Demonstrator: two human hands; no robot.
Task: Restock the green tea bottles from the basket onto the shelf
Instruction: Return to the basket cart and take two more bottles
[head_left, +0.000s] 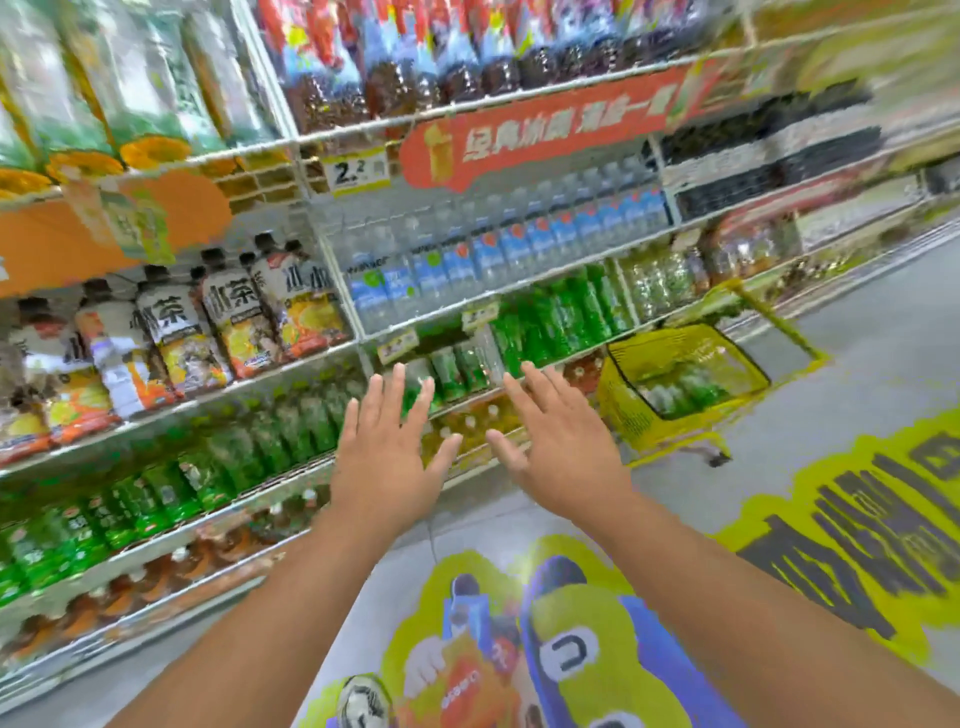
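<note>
Reaching out with left hand (388, 457) and right hand (558, 447) both spread and empty, the person seems between bottles: green tea bottles (680, 392) wait in the yellow basket (623, 410), far right, beside the shelf (291, 467).

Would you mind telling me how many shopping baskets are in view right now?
1. The yellow basket stands on the floor to the right, beside the shelf, with green-labelled bottles inside. Both hands are open and away from it. Blur could hide others further down the aisle.
</note>
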